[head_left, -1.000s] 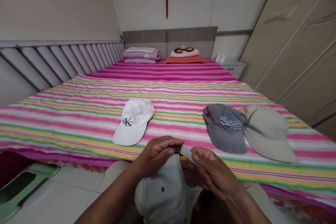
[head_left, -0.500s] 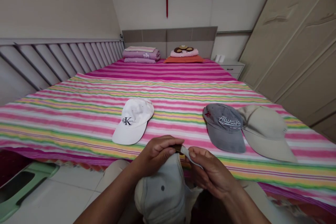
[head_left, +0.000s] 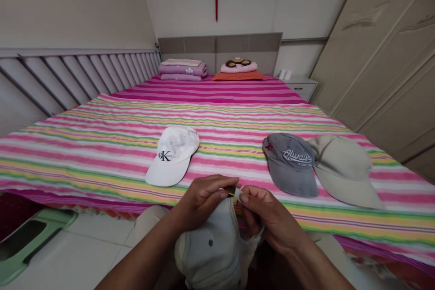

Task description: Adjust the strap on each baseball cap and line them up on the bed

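Over my lap is a pale grey-blue baseball cap [head_left: 212,247], its back strap and opening turned up toward me. My left hand [head_left: 200,201] pinches the cap's back edge by a brass-coloured strap buckle [head_left: 231,189]. Close to the buckle, the thumb and fingers of my right hand [head_left: 272,217] are closed on the light strap [head_left: 239,195]. Part of the cap is hidden behind my hands. On the bed ahead lie a white cap [head_left: 175,156] with black letters, a dark grey cap [head_left: 288,163] with white lettering, and a beige cap [head_left: 345,170] touching the grey one.
A striped sheet [head_left: 231,120] covers the bed. Folded purple bedding [head_left: 183,70] and a pink-and-orange stack [head_left: 239,70] sit by the headboard [head_left: 217,47]. A green stool [head_left: 37,235] stands on the floor at left; a bedside cabinet [head_left: 302,87] is back right.
My right hand has shifted slightly left, closer to the buckle. Less of the strap shows between the two hands, and more of the buckle is visible. The caps on the bed have stayed put.
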Demonstrator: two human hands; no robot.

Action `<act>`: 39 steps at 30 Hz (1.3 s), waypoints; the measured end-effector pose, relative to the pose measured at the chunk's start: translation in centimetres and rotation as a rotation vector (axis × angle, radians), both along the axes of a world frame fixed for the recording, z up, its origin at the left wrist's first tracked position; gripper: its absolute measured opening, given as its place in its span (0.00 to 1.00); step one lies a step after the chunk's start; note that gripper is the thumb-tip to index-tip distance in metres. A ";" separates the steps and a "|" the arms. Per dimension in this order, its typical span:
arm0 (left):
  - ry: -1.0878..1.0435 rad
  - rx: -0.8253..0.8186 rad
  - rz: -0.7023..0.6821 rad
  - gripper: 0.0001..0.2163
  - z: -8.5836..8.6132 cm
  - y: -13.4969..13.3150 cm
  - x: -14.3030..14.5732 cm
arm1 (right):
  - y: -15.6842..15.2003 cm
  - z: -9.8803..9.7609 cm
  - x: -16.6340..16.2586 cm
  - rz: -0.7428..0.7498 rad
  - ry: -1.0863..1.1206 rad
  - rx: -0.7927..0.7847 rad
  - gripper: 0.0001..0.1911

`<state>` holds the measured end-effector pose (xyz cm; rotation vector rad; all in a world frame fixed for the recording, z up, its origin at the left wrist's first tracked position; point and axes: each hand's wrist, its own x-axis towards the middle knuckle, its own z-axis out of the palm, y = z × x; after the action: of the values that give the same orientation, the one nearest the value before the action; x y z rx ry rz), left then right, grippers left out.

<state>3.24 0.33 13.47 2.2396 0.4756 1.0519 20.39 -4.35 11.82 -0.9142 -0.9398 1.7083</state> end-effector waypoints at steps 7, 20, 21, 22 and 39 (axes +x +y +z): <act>0.005 -0.125 -0.022 0.18 -0.1 -0.2 0.0 | 0.2 -0.1 -0.3 -0.016 0.005 -0.021 0.14; -0.275 -0.815 0.008 0.18 -1.2 -0.4 0.7 | 0.3 0.3 0.1 0.003 0.028 -0.019 0.12; -0.277 -0.821 -0.005 0.18 -1.3 -0.4 0.7 | 0.4 0.3 0.1 0.006 0.028 -0.021 0.12; -0.274 -0.823 -0.022 0.18 -1.3 -0.3 0.7 | 0.4 0.3 0.1 0.008 0.029 -0.025 0.12; -0.309 -0.725 0.012 0.17 -1.0 -0.2 0.7 | 0.3 0.2 -0.1 0.011 -0.002 -0.034 0.16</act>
<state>3.89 0.15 12.50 1.4162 0.6132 1.0002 20.29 -4.07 12.05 -0.9349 -0.9215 1.7374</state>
